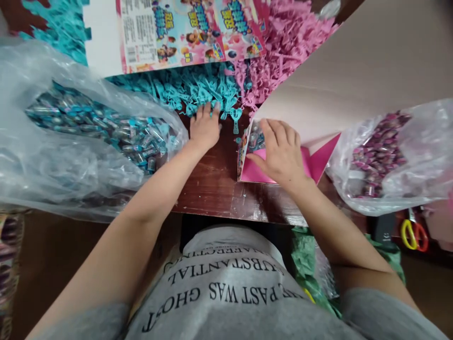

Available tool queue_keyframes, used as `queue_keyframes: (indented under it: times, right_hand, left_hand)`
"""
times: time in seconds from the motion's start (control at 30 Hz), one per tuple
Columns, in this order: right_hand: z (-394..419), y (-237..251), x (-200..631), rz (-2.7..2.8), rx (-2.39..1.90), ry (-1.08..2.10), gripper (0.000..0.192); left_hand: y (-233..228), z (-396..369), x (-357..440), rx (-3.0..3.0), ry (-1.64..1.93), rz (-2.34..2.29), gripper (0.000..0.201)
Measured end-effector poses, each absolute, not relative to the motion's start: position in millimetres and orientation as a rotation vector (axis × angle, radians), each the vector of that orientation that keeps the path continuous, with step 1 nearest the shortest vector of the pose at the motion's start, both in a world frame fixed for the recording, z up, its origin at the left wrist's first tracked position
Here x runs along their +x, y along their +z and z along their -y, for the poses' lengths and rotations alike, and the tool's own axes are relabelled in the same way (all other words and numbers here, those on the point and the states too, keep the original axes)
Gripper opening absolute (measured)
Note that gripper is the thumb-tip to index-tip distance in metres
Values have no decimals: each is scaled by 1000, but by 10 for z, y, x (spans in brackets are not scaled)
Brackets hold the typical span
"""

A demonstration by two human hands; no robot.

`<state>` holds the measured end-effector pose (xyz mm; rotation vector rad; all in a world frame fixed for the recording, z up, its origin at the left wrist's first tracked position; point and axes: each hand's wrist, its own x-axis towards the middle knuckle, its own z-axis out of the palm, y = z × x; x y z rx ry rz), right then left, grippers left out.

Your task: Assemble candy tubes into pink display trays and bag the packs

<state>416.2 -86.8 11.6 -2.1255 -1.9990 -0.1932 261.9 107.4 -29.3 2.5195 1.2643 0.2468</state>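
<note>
Our left hand [205,125] meets heaped turquoise plastic pieces [177,89], which stretch leftward beyond it; our right hand [283,153] lies over an open, pink-lined cardboard box [255,172] near the brown wooden worktop's [208,189] front edge. We cannot tell whether either grasps anything.

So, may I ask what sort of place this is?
Probably a small hand-packing workspace: loose heaps of turquoise pieces and pink pieces, plastic bags of small items, and an open box lie close together.

Reddish-brown table [208,189] beneath turquoise pieces [198,87], pink pieces [283,52], open box [258,174], left bag [60,165], right bag [424,165].
</note>
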Motion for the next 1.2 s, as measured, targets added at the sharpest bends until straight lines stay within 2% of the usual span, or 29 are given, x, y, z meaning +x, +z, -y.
queue_keyframes:
  times: [0.1,0.23,0.37,0.47,0.57,0.73,0.87,1.03,1.2]
  right_hand:
    - [846,80,4180,2023,-2083,-164,75]
    - [848,94,4227,2033,-2023,-151,73]
    - [903,241,4143,1999,-1854,-233,80]
    - [861,379,3897,2023,-1618,-256,76]
    - [644,444,3498,2094,-1439,-129,65]
    - [-75,331,2708,2289,-1321,141,36]
    - [-574,156,2214,2664,-1392,326,35]
    - [-768,-83,1993,2886,-1346,357,31]
    - [-836,-202,2043,2909,-1302,312,32]
  left_hand:
    - [-372,-907,2637,2592,60,-1249,55]
    - [-382,-529,2498,2679,159,-1275,42]
    - [-353,-254,2291,2697,258,-1269,41]
    - [-332,-97,2092,2606,350,-1319,47]
    - [-305,126,1815,2519,446,-1308,53]
    - [-260,584,1179,2503,445,-1084,44]
    - [-274,758,631,2138,609,-1072,40]
    - [-310,664,141,1251,862,-1196,22]
    - [-269,448,9,902,941,-1172,27]
